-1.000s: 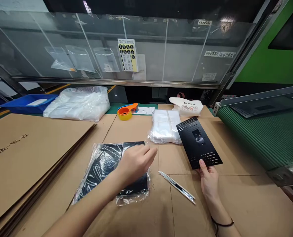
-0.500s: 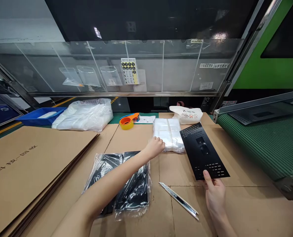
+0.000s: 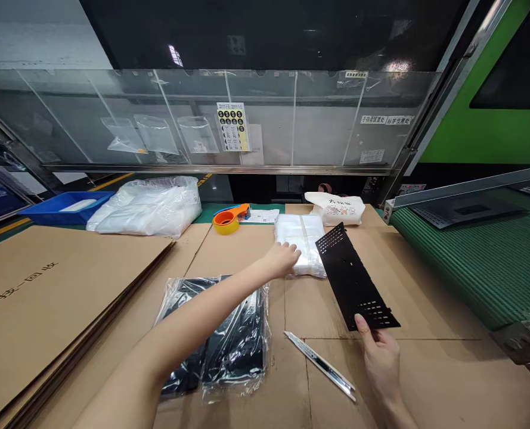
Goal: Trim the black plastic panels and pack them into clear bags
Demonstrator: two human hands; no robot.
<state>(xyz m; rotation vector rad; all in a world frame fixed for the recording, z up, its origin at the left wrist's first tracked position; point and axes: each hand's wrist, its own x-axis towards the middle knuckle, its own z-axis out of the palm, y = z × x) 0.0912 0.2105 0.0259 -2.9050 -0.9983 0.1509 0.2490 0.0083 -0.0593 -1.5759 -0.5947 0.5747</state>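
Observation:
In my right hand (image 3: 381,363) is a black perforated panel (image 3: 356,280), its lower edge held between thumb and fingers. The panel is tilted, with rows of slots at both ends. My left hand (image 3: 283,260) is at the left side of a banded stack of clear plastic bags (image 3: 307,247). Its fingers are slightly apart and curved over the bags; the thumb is hidden. Beneath my left forearm lie black panels in clear plastic bags (image 3: 233,351). A utility knife (image 3: 321,364) rests on the cardboard between my hands.
Cardboard sheets (image 3: 68,286) are piled at left. Behind them sit a blue tray (image 3: 63,210) and a large plastic bundle (image 3: 151,205). A tape dispenser (image 3: 229,219) and a white pouch (image 3: 340,210) stand at the back. A green conveyor (image 3: 461,262) runs along the right, carrying another panel (image 3: 470,210).
My right hand has turned the black panel, so it looks narrower and shows small tabs along its edge. The left hand's fingers have loosened and spread a little at the bags.

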